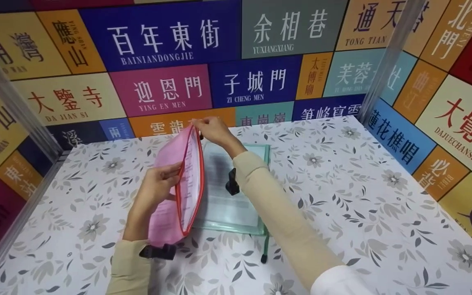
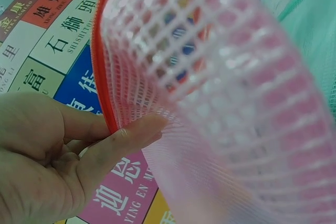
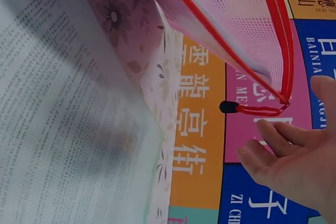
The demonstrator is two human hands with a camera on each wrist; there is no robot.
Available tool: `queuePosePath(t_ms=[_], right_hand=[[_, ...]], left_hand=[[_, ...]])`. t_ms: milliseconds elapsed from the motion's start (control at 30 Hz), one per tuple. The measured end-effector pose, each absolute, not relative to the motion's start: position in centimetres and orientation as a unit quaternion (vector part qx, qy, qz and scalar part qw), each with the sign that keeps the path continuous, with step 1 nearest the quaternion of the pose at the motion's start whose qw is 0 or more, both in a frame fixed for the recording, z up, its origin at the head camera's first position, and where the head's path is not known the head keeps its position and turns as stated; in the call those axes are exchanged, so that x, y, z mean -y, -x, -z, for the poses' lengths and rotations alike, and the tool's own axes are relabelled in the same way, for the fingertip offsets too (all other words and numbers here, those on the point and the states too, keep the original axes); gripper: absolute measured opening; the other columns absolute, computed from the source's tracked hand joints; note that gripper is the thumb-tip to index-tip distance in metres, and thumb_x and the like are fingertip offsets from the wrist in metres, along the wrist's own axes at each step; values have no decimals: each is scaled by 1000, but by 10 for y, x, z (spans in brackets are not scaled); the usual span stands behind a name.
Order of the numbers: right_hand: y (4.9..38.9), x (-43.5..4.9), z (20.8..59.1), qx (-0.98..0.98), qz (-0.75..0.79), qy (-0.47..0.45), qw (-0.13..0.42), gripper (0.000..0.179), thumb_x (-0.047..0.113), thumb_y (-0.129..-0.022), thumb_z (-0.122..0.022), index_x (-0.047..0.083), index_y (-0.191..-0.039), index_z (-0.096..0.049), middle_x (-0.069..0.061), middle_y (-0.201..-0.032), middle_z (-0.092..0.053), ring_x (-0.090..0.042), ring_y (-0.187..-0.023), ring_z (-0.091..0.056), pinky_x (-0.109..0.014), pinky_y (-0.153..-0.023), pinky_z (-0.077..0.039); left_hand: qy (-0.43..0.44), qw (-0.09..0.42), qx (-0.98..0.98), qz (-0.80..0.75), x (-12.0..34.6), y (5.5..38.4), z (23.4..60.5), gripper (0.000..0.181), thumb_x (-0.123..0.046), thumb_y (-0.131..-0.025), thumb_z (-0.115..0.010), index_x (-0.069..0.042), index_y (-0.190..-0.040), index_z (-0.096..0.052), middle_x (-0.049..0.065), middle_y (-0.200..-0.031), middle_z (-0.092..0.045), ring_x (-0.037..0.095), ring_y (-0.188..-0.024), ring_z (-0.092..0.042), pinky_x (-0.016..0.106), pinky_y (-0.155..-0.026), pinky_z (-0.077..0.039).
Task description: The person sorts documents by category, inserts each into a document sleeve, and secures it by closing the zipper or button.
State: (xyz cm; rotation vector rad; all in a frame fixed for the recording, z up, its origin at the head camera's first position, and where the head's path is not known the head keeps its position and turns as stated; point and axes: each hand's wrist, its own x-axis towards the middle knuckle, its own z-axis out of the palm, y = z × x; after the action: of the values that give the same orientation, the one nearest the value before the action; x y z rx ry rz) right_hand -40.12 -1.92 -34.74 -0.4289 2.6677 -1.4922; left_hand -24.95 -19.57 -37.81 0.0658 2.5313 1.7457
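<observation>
A pink mesh zip pouch (image 1: 166, 217) with a red zipper edge is held up on its side, its mouth gaping and printed white paper (image 1: 195, 176) showing inside. My left hand (image 1: 158, 186) pinches the red-trimmed edge, with the thumb (image 2: 136, 132) lying over the mesh. At the pouch's far top corner is my right hand (image 1: 217, 131); in the right wrist view its fingers (image 3: 262, 156) are loose and apart from the corner. A red pull cord with a black tip (image 3: 229, 107) hangs from that corner. Beneath lies a green-edged clear pouch (image 1: 232, 225) holding a printed sheet.
The green pouch's zipper pull (image 1: 264, 258) hangs toward me on the floral tabletop (image 1: 334, 205). Colourful panels with place names (image 1: 162, 37) stand behind and at both sides. Metal corner posts (image 1: 391, 61) join the panels.
</observation>
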Motion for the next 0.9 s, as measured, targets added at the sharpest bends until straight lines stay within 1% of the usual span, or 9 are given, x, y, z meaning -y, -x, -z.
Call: queuePosePath(t_ms=[67, 133, 233, 300, 367, 467, 633, 767, 900], right_hand=[[403, 19, 351, -871, 468, 146, 35, 46, 51, -102, -49, 13, -104, -74, -13, -108, -71, -21, -113, -61, -32, -87, -46], [404, 19, 354, -876, 457, 149, 37, 46, 52, -102, -49, 14, -102, -75, -8, -109, -70, -20, -116, -59, -31, -86, -46], [404, 21, 356, -877, 457, 148, 30, 43, 50, -102, -49, 15, -93, -71, -3, -98, -65, -18, -101, -57, -28, -77, -42], [404, 23, 356, -872, 469, 141, 26, 42, 49, -102, -50, 16, -83, -66, 0, -84, -57, -17, -87, -51, -27, -70, -38], [404, 24, 357, -867, 480, 132, 20, 43, 49, -102, -50, 17, -75, -60, 2, -75, -47, -15, -79, -46, -27, -66, -35], [404, 27, 359, -866, 488, 109, 13, 45, 50, -101, -51, 18, -69, -57, 2, -69, -43, -15, -69, -43, -26, -62, -34], [405, 27, 355, -864, 499, 71, 0, 50, 49, -100, -53, 18, -61, -54, 4, -59, -48, -13, -59, -46, -26, -53, -34], [406, 26, 350, -858, 511, 43, -7, 53, 48, -97, -60, 19, -54, -51, 5, -52, -50, -11, -52, -49, -24, -48, -33], [404, 26, 348, -842, 538, 22, -5, 47, 46, -92, -69, 16, -58, -58, 1, -58, -64, -17, -59, -67, -22, -48, -45]], left_hand=[[-20, 33, -823, -566, 196, 250, 379, 47, 2, -100, -49, -4, -146, -49, 21, -142, -56, 31, -111, -65, 36, -63, -63], [-18, 33, -825, -564, 196, 250, 380, 47, 2, -99, -49, -5, -146, -50, 21, -142, -57, 31, -110, -65, 36, -63, -63], [-18, 29, -826, -562, 195, 251, 381, 47, 2, -99, -50, -5, -145, -51, 20, -141, -57, 31, -109, -65, 36, -62, -63], [-22, 27, -828, -560, 193, 251, 381, 46, 2, -98, -51, -6, -144, -51, 20, -141, -57, 31, -109, -65, 35, -61, -63], [-27, 29, -829, -558, 192, 251, 382, 46, 2, -98, -51, -6, -144, -52, 20, -141, -57, 30, -108, -65, 35, -61, -63], [-32, 31, -830, -557, 189, 250, 385, 46, 3, -98, -52, -6, -143, -53, 20, -141, -58, 30, -104, -66, 35, -60, -63], [-45, 33, -830, -555, 184, 250, 388, 45, 3, -98, -53, -7, -141, -55, 18, -140, -59, 32, -106, -66, 36, -61, -63], [-53, 29, -838, -542, 181, 249, 388, 43, 3, -97, -55, -9, -138, -59, 16, -135, -63, 26, -97, -67, 33, -58, -62], [-57, 27, -849, -525, 179, 249, 390, 41, 2, -96, -56, -11, -135, -62, 15, -129, -67, 22, -89, -67, 31, -56, -61]])
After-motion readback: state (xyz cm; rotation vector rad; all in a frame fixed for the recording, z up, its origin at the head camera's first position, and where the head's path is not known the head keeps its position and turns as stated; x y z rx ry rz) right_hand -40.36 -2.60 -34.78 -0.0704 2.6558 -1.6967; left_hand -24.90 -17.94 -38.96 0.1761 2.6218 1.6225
